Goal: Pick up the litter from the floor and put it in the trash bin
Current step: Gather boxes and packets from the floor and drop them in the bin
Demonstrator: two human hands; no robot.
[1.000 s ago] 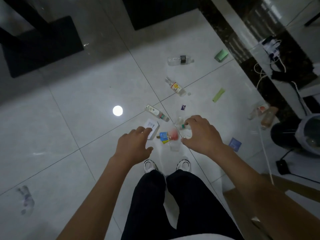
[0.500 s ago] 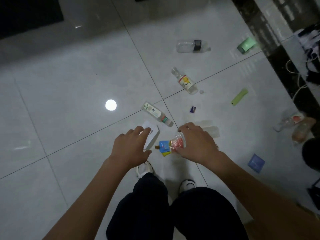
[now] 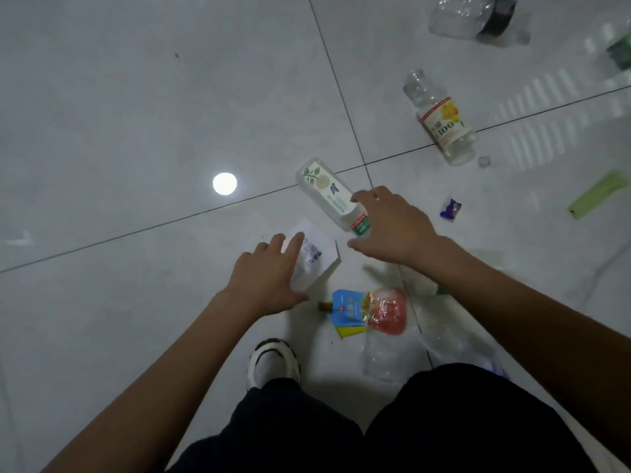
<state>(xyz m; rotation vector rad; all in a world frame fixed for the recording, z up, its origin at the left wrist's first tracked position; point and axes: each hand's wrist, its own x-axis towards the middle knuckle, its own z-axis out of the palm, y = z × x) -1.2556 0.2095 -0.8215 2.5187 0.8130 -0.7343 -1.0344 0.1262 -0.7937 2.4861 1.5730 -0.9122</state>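
Litter lies scattered on the pale tiled floor. My left hand [image 3: 269, 278] hovers with fingers spread over a white carton [image 3: 322, 256]. My right hand [image 3: 392, 230] is open, fingers curved around the capped end of a clear bottle with a leaf label [image 3: 327, 191]; a firm grip is not visible. Below the hands lie a blue pouch [image 3: 346, 307], a red-tinted wrapper [image 3: 387, 312] and a crumpled clear bottle [image 3: 386, 356]. The trash bin is out of view.
Farther off lie a yellow-labelled bottle [image 3: 440, 121], a black-banded clear bottle [image 3: 478, 18], a small purple wrapper [image 3: 451, 209] and a green strip [image 3: 599, 194]. My shoe [image 3: 271, 361] and dark trousers fill the bottom. A lamp reflection [image 3: 224, 183] shines on the tile.
The view has dropped much closer to the floor. My right hand moved from the red wrapper up to the leaf-label bottle. My left hand stays over the white carton.
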